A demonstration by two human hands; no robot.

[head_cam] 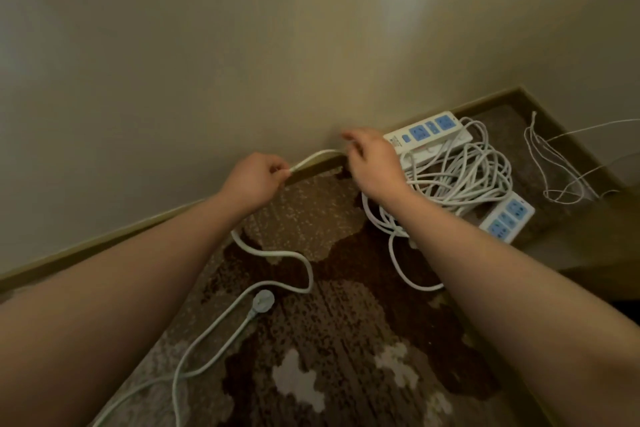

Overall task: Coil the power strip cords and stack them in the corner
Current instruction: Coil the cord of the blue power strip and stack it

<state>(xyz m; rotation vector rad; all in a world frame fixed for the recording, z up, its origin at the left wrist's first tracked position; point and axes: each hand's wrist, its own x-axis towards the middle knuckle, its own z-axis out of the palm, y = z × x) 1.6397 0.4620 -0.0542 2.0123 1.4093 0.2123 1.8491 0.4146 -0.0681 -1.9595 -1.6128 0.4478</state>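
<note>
- My left hand (254, 180) is up near the baseboard (104, 243), fingers curled in tight and pinching a white cord (313, 159) between thumb and forefinger.
- My right hand (372, 163) sits just to the right of the left one, its fingers pinched down on the same cord; the fingertips are blurred, so the exact grip is hard to read.
- Between the two hands a short stretch of that cord arcs in the air in front of the baseboard.
- From under my left hand the cord drops to the patterned carpet (329, 357), snakes in an S-curve, then runs off toward the bottom edge.
- A white plug (260, 303) lies on the carpet, well below my left hand, right beside that run of cord.
- Just right of my right hand sits a loose pile of coiled cords (460, 177), looped over one another on the carpet.
- A white power strip with blue sockets (427, 130) rests at the far edge of that pile, against the wall, apparently on top of another strip.
- A second power strip (507, 222) lies at the pile's near right edge, tilted.
- Right of the pile, in the corner, a thin white wire (550, 166) hangs in loose loops.
- One loop from the pile swings out across the carpet below my right forearm.
</note>
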